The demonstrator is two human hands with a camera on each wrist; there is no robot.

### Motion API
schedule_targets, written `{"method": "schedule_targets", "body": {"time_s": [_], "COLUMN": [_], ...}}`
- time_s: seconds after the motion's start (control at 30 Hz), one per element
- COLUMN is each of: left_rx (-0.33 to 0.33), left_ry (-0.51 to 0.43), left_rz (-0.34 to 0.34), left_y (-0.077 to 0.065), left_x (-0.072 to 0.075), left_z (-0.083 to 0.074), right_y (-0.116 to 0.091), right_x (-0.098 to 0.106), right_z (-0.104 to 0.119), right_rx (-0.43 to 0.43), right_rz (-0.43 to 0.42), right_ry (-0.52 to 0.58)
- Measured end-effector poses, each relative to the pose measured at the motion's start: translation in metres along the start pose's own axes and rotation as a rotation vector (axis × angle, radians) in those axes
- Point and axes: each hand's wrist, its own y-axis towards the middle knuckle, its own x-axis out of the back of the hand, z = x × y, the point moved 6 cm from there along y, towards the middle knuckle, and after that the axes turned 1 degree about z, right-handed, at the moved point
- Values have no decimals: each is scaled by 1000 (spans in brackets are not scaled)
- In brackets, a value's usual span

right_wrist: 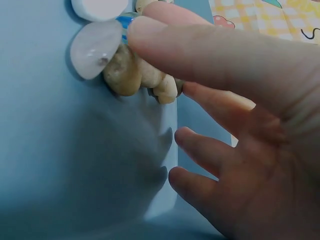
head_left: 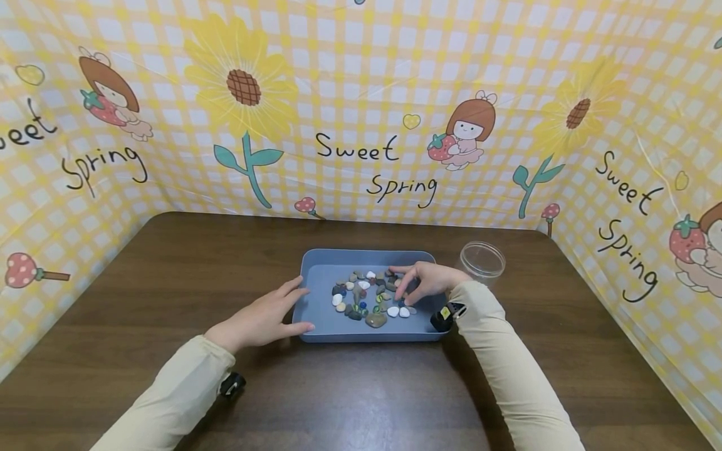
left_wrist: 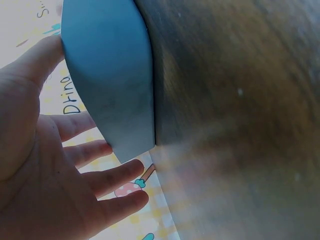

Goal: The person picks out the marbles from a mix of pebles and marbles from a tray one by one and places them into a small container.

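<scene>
A shallow blue-grey tray (head_left: 316, 275) on the table holds pebbles and glass marbles laid out in a ring with more inside it. My left hand (head_left: 262, 316) rests along the tray's left end, fingers spread; the left wrist view shows its thumb and fingertips around the tray's wall (left_wrist: 110, 85). Over the right part of the ring, my right hand (head_left: 430, 280) pinches a blue-streaked glass marble (right_wrist: 125, 22) between thumb and forefinger. Its other fingers spread out above the tray. Beside that marble lie a whitish translucent stone (right_wrist: 95, 50) and a tan pebble (right_wrist: 122, 72).
Behind my right wrist stands a clear round container (head_left: 482, 259), just off the tray's right corner. The brown table (head_left: 361, 388) meets a yellow checked cloth (head_left: 361, 94) at the back and sides. A large olive pebble (head_left: 376, 320) lies at the ring's front.
</scene>
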Motion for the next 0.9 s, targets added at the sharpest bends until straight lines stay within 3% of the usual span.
{"method": "schedule_targets", "body": {"time_s": [0.9], "left_rx": [9], "left_ry": [-2], "left_rz": [8], "left_y": [0], "left_x": [0], "left_z": [-2], "right_y": [0], "right_x": [0], "right_z": [1], "right_rx": [17], "right_rz": [-45], "right_ry": [-41]}}
